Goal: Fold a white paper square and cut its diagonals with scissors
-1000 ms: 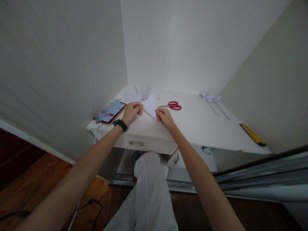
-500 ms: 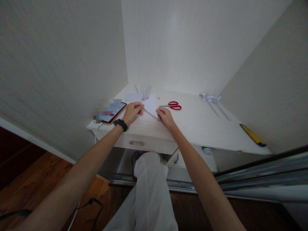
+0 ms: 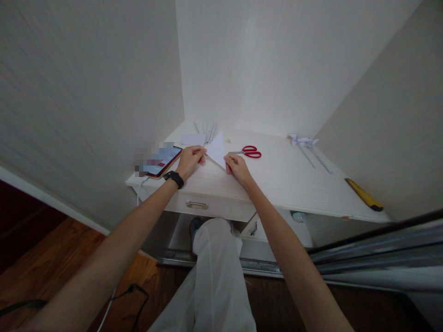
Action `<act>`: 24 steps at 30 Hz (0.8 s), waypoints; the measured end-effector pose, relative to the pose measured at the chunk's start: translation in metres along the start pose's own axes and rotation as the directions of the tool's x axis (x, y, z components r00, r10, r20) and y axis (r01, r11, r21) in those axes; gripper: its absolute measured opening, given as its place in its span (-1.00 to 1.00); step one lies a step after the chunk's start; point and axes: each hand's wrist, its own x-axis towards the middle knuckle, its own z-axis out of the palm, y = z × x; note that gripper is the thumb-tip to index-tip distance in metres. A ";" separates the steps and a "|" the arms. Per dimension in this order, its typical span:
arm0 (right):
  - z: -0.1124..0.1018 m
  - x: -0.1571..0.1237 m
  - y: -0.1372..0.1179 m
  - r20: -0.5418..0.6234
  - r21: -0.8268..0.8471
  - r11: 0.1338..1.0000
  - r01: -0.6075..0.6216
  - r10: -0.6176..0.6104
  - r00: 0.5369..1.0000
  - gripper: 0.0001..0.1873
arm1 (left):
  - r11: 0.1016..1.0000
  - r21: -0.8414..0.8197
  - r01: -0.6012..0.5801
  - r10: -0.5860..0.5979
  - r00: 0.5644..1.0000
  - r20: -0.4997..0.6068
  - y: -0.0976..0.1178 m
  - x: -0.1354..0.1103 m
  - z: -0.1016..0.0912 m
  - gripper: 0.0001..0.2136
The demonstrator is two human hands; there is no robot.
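A white triangular folded paper [image 3: 218,151] lies on the white desk [image 3: 277,180] between my two hands. My left hand [image 3: 191,160], with a black watch on the wrist, pinches the paper's left corner. My right hand [image 3: 236,167] is closed on the paper's lower right corner. Both hands rest on the desk top near its front edge.
A red phone [image 3: 162,161] with a cable lies at the desk's left edge. Paper strips [image 3: 207,133] and a small sheet lie at the back, red scissors [image 3: 249,151] just right of the paper, white paper pinwheels [image 3: 306,144] farther right, a yellow box cutter [image 3: 364,194] at the right edge.
Almost nothing has moved. Both hands stay pinched on the paper's corners; the paper shifted very slightly.
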 end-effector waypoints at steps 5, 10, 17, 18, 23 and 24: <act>0.001 0.000 0.000 0.021 0.034 0.999 -0.009 0.008 1.000 -0.62 | 0.999 0.045 -0.017 0.018 1.000 -0.024 -0.003 0.001 -0.002 -0.78; 0.000 0.000 0.002 0.011 0.023 1.000 0.000 -0.001 1.000 -0.68 | 0.999 0.027 -0.026 0.026 1.000 -0.003 -0.007 0.002 -0.002 -0.79; -0.001 0.001 0.002 -0.002 -0.029 1.000 0.006 -0.006 1.000 -0.69 | 0.999 -0.033 -0.005 0.006 1.000 0.014 -0.008 0.002 0.000 -0.79; -0.002 0.001 0.002 -0.003 -0.031 0.999 0.008 -0.008 1.000 -0.70 | 0.999 -0.037 -0.001 0.001 1.000 0.013 -0.007 0.002 0.000 -0.79; -0.002 0.002 0.004 -0.023 -0.043 0.999 0.016 -0.018 1.000 -0.70 | 0.999 -0.049 0.005 -0.004 1.000 0.015 -0.005 0.001 0.001 -0.80; -0.002 0.002 0.004 -0.028 -0.043 0.999 0.014 -0.015 0.999 -0.71 | 0.999 -0.053 0.006 -0.005 1.000 0.015 -0.004 0.001 0.001 -0.81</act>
